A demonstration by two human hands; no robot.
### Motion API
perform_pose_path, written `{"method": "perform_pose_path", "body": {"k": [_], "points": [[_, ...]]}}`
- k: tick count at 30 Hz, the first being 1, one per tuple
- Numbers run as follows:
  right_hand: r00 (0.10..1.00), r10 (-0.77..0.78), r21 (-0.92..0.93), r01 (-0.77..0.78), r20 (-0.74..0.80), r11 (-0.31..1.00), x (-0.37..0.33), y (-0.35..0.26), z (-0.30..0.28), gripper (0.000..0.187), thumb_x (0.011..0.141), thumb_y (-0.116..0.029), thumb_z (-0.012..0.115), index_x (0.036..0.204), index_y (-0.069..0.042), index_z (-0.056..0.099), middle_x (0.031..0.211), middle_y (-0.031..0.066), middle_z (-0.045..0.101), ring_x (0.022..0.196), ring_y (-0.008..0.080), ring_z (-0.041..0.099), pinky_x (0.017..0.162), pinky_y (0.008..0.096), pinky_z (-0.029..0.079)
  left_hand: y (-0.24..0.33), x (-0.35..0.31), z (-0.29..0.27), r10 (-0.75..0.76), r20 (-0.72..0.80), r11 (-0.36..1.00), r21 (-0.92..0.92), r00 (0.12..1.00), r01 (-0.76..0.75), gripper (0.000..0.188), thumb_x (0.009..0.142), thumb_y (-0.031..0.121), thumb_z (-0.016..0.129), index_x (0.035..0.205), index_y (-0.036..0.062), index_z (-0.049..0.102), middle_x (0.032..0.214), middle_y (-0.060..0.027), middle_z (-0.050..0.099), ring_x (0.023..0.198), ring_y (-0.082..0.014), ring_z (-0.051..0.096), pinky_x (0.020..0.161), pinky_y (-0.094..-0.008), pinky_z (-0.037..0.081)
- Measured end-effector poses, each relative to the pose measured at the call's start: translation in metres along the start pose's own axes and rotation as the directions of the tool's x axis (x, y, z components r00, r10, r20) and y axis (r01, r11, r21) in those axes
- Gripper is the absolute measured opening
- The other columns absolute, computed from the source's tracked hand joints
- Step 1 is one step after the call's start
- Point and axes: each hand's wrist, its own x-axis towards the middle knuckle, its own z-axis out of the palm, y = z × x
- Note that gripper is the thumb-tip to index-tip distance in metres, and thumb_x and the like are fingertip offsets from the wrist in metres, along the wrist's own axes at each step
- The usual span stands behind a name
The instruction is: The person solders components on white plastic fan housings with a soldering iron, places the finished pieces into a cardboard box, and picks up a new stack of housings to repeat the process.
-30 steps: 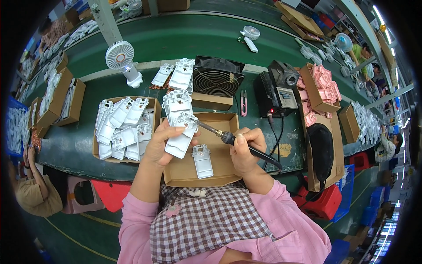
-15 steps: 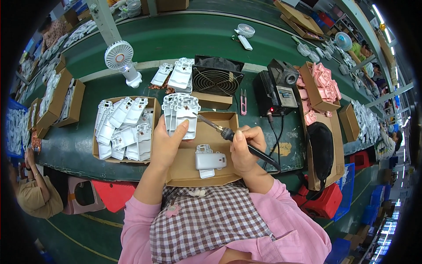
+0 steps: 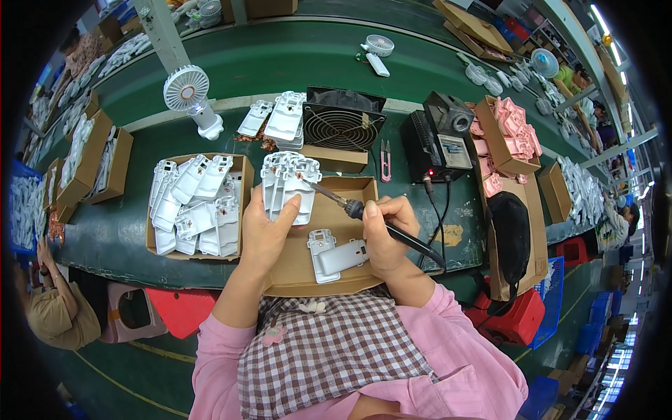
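My left hand (image 3: 269, 231) grips a fanned stack of white plastic housing shells (image 3: 278, 183), its thumb across their front. A soldering iron (image 3: 411, 243) is held like a pen in my right hand (image 3: 389, 234). Its tip points left and meets, or nearly meets, the small copper-coloured part near the top of the front shell; exact contact is too small to tell. Below the hands, two more white shells (image 3: 323, 257) lie overlapping in a shallow cardboard tray (image 3: 308, 283), one beside my right hand.
Left of the tray stands a box of white shells (image 3: 199, 203). Behind are a black fume fan (image 3: 343, 126), pink-handled snips (image 3: 386, 161), and a black soldering station (image 3: 430, 150) with its cable. Pink parts (image 3: 514, 129) fill a carton at right. A white handheld fan (image 3: 187, 91) stands at back left.
The held stack has spread and tilted slightly to the right, the iron tip following it. In the tray the two shells have shifted apart. A small fan on the green belt has moved left.
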Motion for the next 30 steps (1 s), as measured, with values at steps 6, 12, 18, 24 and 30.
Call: {"method": "perform_pose_path", "body": {"k": [6, 12, 18, 24, 30], "points": [[1.000, 0.008, -0.014, -0.008, 0.000, 1.000, -0.0002, 0.0002, -0.0001, 0.015, 0.086, -0.002, 0.062, 0.079, -0.003, 0.049, 0.065, 0.0014, 0.054, 0.055, 0.0033, 0.043, 0.050, 0.0203, 0.036, 0.0004, 0.0000, -0.0003, -0.007, 0.006, 1.000, -0.008, 1.000, 0.007, 0.031, 0.087, 0.010, 0.062, 0.114, -0.0020, 0.051, 0.100, -0.0072, 0.062, 0.083, -0.0100, 0.060, 0.072, -0.0238, 0.050], [1.000, 0.010, -0.019, -0.010, -0.006, 1.000, 0.0007, 0.0008, 0.0008, 0.016, 0.086, -0.003, 0.063, 0.078, -0.003, 0.049, 0.064, 0.0010, 0.054, 0.055, 0.0033, 0.043, 0.049, 0.0207, 0.035, 0.0020, -0.0001, -0.0006, -0.014, 0.016, 1.000, -0.006, 1.000, 0.014, 0.031, 0.087, 0.009, 0.062, 0.114, -0.0021, 0.051, 0.100, -0.0068, 0.062, 0.085, -0.0099, 0.060, 0.073, -0.0241, 0.050], [1.000, 0.007, -0.050, -0.007, -0.006, 0.999, 0.0004, 0.0030, 0.0002, 0.016, 0.086, -0.003, 0.062, 0.078, -0.003, 0.049, 0.064, 0.0009, 0.053, 0.055, 0.0035, 0.042, 0.049, 0.0209, 0.035, 0.0014, 0.0000, -0.0007, -0.017, 0.019, 0.999, -0.027, 1.000, 0.017, 0.031, 0.088, 0.009, 0.062, 0.114, -0.0025, 0.051, 0.101, -0.0068, 0.062, 0.085, -0.0099, 0.060, 0.073, -0.0242, 0.050], [0.999, 0.002, 0.059, 0.000, -0.039, 0.998, -0.0012, 0.0028, 0.0004, 0.015, 0.086, -0.003, 0.062, 0.080, -0.003, 0.048, 0.067, 0.0015, 0.053, 0.056, 0.0038, 0.041, 0.051, 0.0207, 0.035, -0.0004, 0.0003, -0.0021, -0.049, 0.011, 0.999, -0.007, 0.999, 0.049, 0.031, 0.087, 0.010, 0.063, 0.113, -0.0027, 0.052, 0.100, -0.0072, 0.062, 0.085, -0.0100, 0.060, 0.074, -0.0243, 0.049], [1.000, 0.000, 0.024, 0.000, -0.020, 1.000, -0.0003, 0.0053, -0.0013, 0.016, 0.086, -0.004, 0.062, 0.080, -0.003, 0.048, 0.066, 0.0012, 0.054, 0.057, 0.0033, 0.042, 0.051, 0.0207, 0.034, 0.0050, -0.0013, 0.0005, -0.072, 0.030, 0.997, -0.021, 0.997, 0.073, 0.031, 0.087, 0.011, 0.063, 0.112, -0.0028, 0.052, 0.098, -0.0072, 0.062, 0.082, -0.0101, 0.060, 0.069, -0.0243, 0.051]]}}
